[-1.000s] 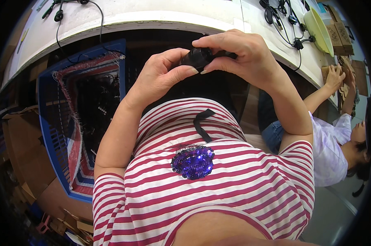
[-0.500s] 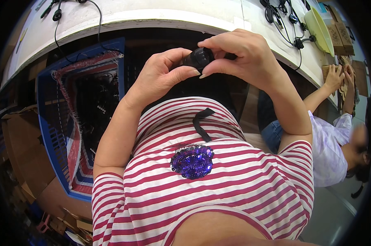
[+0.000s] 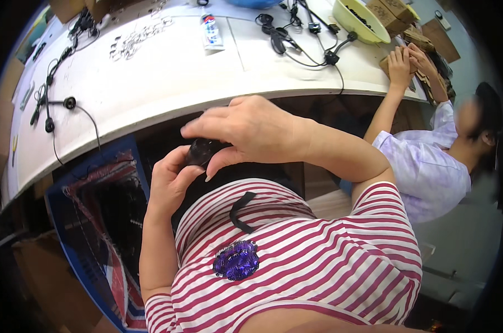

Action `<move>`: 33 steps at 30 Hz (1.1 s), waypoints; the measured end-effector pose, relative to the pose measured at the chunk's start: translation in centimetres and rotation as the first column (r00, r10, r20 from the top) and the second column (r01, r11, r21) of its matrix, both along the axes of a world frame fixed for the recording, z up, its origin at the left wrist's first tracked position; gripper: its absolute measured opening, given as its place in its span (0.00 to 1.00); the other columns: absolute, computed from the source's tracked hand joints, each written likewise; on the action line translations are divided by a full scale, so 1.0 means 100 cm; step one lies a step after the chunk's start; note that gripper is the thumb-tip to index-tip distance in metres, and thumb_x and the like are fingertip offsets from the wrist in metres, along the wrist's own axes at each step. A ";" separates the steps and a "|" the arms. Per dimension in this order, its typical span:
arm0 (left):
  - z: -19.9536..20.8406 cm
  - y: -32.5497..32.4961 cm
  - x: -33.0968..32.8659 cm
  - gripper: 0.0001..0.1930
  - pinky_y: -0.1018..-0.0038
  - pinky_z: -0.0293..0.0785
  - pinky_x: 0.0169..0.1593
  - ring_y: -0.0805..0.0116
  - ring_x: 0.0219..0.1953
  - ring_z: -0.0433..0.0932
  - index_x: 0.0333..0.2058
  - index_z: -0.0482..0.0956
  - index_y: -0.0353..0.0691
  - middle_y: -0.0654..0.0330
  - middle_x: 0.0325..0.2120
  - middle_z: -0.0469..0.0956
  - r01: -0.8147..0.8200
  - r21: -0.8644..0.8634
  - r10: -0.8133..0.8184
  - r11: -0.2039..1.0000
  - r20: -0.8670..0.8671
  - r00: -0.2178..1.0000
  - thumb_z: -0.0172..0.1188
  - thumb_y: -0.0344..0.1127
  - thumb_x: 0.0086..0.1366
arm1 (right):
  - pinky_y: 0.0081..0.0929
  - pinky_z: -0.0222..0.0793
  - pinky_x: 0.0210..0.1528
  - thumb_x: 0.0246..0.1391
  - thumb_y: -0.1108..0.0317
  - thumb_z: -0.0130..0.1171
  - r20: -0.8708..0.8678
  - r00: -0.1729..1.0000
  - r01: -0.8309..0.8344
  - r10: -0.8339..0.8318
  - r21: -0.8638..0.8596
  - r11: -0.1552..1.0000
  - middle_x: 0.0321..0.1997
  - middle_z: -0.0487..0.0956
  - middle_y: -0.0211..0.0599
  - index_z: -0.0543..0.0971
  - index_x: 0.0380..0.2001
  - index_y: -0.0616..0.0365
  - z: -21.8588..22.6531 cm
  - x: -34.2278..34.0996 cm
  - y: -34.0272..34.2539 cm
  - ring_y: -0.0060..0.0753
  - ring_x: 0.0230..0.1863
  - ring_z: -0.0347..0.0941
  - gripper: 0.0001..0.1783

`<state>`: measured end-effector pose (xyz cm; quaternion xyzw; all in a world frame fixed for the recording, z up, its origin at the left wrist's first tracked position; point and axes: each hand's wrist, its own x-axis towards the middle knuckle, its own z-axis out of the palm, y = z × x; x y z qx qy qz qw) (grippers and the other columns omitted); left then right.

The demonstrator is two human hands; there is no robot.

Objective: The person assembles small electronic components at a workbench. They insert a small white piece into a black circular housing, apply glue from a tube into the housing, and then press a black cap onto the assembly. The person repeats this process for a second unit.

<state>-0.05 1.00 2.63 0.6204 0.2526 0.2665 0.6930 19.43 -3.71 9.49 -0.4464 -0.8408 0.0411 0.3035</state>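
Note:
A short black cylindrical part (image 3: pixel 202 152) sits between my two hands in front of the table edge. My left hand (image 3: pixel 171 180) grips its lower left side with thumb and fingers. My right hand (image 3: pixel 248 133) curves over it from the upper right, thumb below and fingers above, with the part between them. Those fingertips are slightly blurred, and the hands cover much of the part. Both hands are in front of my striped shirt.
On the white table (image 3: pixel 151 77) lie black cables (image 3: pixel 279 39), a tube (image 3: pixel 211 33), small metallic pieces (image 3: pixel 134 41) and a yellow-green basin (image 3: pixel 359 22). Below left stands a blue crate (image 3: pixel 68 222) with a lining. At right a person (image 3: pixel 418 161) handles brown pieces.
The view has shifted and shows more of the tabletop. My hands appear lower and farther left in it, still at the black part. My right hand's fingers have swung over its top.

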 end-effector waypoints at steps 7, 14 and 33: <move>0.014 -0.003 0.006 0.09 0.86 0.62 0.28 0.84 0.25 0.66 0.35 0.75 0.32 0.70 0.24 0.73 -0.014 0.037 0.016 0.999 -0.057 0.998 0.59 0.25 0.53 | 0.29 0.68 0.25 0.42 0.43 0.57 -0.051 0.991 0.122 -0.122 -0.007 0.992 0.19 0.75 0.39 0.74 0.24 0.58 0.005 0.003 -0.009 0.40 0.23 0.74 0.26; 0.029 -0.013 0.008 0.10 0.83 0.66 0.28 0.81 0.24 0.68 0.33 0.76 0.32 0.66 0.21 0.74 -0.074 0.333 0.155 0.940 -0.226 0.962 0.61 0.28 0.51 | 0.29 0.69 0.30 0.44 0.49 0.60 0.042 0.983 0.176 -0.176 -0.452 0.874 0.26 0.77 0.41 0.75 0.35 0.60 0.022 0.004 -0.013 0.38 0.28 0.75 0.24; 0.047 -0.005 0.012 0.21 0.81 0.52 0.23 0.79 0.19 0.55 0.41 0.67 0.35 0.69 0.19 0.59 -0.211 -0.282 0.344 0.936 0.594 0.727 0.53 0.49 0.60 | 0.27 0.66 0.46 0.51 0.57 0.56 -0.438 0.889 -0.205 -0.130 -0.636 0.744 0.38 0.76 0.42 0.69 0.46 0.61 -0.039 -0.020 -0.013 0.34 0.42 0.72 0.23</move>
